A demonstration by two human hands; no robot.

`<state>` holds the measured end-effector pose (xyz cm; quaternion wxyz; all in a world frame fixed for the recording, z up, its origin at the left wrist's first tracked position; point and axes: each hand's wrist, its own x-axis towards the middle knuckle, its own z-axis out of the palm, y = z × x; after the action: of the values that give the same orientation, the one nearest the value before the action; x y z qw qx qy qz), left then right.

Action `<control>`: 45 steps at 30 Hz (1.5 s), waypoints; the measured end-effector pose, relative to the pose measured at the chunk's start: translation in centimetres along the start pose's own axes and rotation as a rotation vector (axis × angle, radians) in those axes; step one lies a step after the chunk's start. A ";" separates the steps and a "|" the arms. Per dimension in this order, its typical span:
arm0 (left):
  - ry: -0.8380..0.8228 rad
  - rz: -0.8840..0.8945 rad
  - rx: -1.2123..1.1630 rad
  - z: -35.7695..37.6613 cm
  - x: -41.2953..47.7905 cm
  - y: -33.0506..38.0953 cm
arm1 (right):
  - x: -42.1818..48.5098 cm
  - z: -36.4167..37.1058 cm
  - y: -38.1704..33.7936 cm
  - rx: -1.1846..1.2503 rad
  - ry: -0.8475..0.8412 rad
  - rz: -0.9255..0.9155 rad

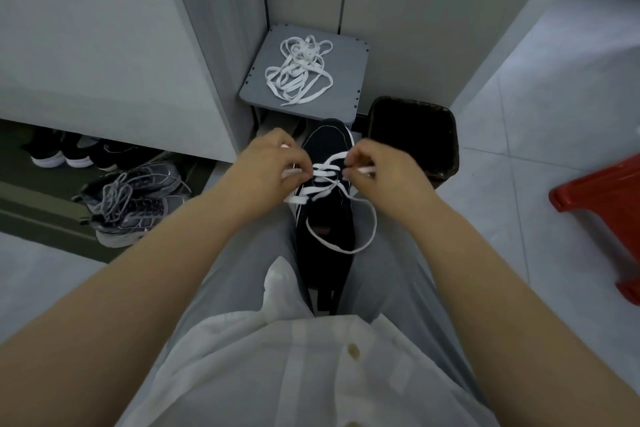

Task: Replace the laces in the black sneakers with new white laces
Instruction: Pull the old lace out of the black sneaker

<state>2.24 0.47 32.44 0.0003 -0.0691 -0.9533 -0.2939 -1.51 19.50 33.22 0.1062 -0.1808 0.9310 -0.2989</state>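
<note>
A black sneaker lies wedged between the person's thighs, toe pointing away. A white lace crosses its forward eyelets and loops loose over the tongue. The right hand pinches one lace end between its fingers. The left hand curls its fingers at the opposite side, apparently pinching lace too. Beyond, a tangle of white laces lies on a grey stool.

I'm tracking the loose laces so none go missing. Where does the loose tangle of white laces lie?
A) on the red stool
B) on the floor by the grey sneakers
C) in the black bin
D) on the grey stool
D: the tangle of white laces lies on the grey stool, beyond the black sneaker whose lace the left hand and right hand pinch.
</note>
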 end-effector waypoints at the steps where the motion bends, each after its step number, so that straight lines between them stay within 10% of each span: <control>1: -0.006 -0.020 0.075 0.3 0.1 0.0 | -0.1 0.4 0.2 -0.042 -0.027 0.041; 6: -0.024 -0.143 0.301 0.2 0.6 0.9 | -0.2 0.8 0.0 -0.101 0.030 0.089; 11: -0.056 -0.192 0.322 0.5 1.0 0.6 | -0.6 -2.5 -1.7 0.385 0.267 0.033; 18: 0.416 -0.399 -0.808 -4.2 1.4 1.2 | -2.1 -5.7 -4.3 1.463 0.256 -0.066; 20: 0.582 -0.425 -1.256 -6.1 1.3 1.5 | -1.7 -4.5 -3.6 1.304 0.202 0.020; 23: 0.621 -0.423 -1.277 -6.7 1.1 1.8 | -0.7 -1.5 -1.5 0.339 0.076 0.120; 26: 0.476 -0.379 -0.764 -5.3 0.7 1.5 | -0.9 0.9 -0.4 -0.122 -0.049 0.185; 31: -0.018 -0.108 -0.010 -0.6 0.2 -1.1 | -0.6 1.1 -0.2 -0.113 0.029 0.104; 37: -0.002 -0.250 0.107 0.9 0.4 -1.6 | -0.7 -1.0 -1.2 0.548 0.201 0.071; 41: 0.305 -0.304 -0.518 -1.9 0.8 0.5 | -1.5 -4.4 -3.1 1.385 0.151 -0.031; 45: 0.307 -0.302 -0.913 -3.9 0.5 2.5 | -2.0 -4.9 -3.3 1.315 0.034 -0.004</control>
<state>1.95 0.38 37.13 0.0676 0.1207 -0.7160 -0.6843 -0.26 20.41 39.27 0.1794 -0.0753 0.5552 -0.8086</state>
